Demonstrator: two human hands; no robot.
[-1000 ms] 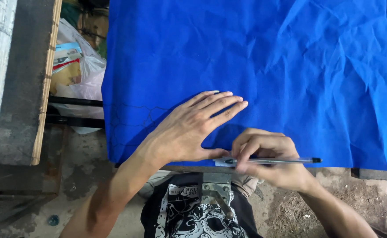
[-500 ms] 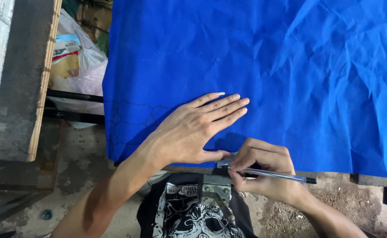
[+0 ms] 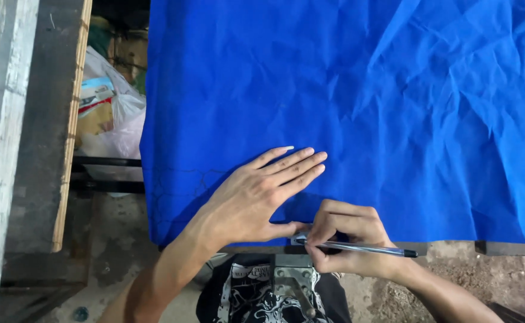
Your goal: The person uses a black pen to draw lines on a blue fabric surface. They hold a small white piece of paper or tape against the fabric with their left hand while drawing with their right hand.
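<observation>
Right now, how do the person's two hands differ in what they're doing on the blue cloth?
The left hand lies flat, fingers spread out, pressing the blue cloth; the right hand is curled at the cloth's near edge. The left hand holds nothing; the right hand grips a pen. Both rest on the same cloth.

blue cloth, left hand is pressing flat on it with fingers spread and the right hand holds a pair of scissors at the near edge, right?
Not quite. The head view shows the right hand holding a pen, not scissors, at the near edge of the blue cloth. The rest stands: the left hand lies flat on the cloth with its fingers spread.
</observation>
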